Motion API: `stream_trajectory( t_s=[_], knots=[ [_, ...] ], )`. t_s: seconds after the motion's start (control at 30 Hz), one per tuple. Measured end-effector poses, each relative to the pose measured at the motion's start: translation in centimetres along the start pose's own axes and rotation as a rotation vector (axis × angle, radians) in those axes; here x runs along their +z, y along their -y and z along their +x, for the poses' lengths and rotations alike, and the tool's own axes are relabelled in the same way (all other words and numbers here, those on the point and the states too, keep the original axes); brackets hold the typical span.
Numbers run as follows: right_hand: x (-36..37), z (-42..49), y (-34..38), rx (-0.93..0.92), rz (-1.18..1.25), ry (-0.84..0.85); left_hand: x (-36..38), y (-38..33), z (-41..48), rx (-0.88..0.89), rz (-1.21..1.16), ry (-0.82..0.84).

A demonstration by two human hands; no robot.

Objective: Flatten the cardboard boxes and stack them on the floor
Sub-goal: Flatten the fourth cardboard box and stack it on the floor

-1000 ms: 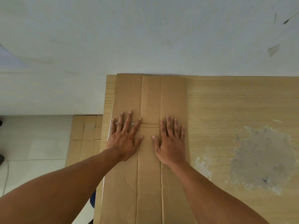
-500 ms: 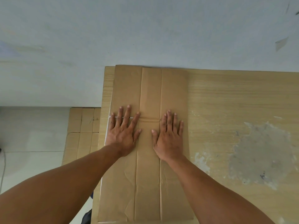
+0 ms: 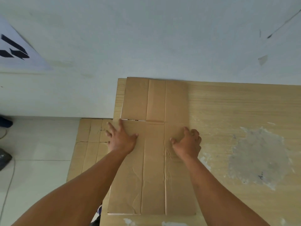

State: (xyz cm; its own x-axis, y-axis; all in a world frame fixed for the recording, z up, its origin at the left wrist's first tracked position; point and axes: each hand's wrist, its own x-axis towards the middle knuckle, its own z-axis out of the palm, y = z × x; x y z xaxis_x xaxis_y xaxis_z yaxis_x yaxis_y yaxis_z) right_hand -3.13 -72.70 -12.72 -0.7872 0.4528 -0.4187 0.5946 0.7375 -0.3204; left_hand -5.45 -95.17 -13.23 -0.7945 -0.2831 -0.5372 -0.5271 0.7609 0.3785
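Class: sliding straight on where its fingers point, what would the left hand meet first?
The left hand points away and left, off the flattened cardboard box and table edge; the way looks free until the white wall, depth unclear.

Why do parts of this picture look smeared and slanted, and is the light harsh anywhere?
Head view: motion blur smears the left hand and the white sheet with black marks at top left. Head view: the wide lens slants the edges of the table. Head view: the light is soft and even, with no glare or hard shadow on the flattened box.
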Motion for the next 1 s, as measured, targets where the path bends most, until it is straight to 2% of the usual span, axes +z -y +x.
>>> stream_trajectory(
  t_s=[0.2, 0.37, 0.5, 0.6, 0.7, 0.8, 1.0],
  knots=[
    [-1.4, 1.5, 0.9, 0.162, 0.370, 0.080, -0.8, 4.6, -2.5, -0.105, -0.084, 0.088],
    [-1.2, 0.2, 1.1, 0.148, 0.575, 0.162, -1.6, 5.6, -3.2, -0.102, -0.108, 0.087],
    [-1.1, -1.4, 0.6, 0.045, 0.561, 0.275, -2.6, 6.9, -3.9, -0.125, -0.218, 0.038],
    [-1.5, -2.3, 0.6, -0.039, 0.539, 0.308, -3.2, 8.2, -4.1, -0.214, -0.395, 0.050],
    [-1.6, -3.2, 0.9, -0.075, 0.439, 0.324, -3.7, 9.2, -4.4, -0.240, -0.465, 0.079],
    [-1.0, -3.9, 1.1, -0.110, 0.393, 0.307, -4.1, 10.3, -4.5, -0.224, -0.474, 0.079],
    [0.6, -6.9, 3.2, -0.134, 0.504, 0.229, -6.4, 13.8, -5.0, -0.199, -0.528, 0.038]
  ],
)
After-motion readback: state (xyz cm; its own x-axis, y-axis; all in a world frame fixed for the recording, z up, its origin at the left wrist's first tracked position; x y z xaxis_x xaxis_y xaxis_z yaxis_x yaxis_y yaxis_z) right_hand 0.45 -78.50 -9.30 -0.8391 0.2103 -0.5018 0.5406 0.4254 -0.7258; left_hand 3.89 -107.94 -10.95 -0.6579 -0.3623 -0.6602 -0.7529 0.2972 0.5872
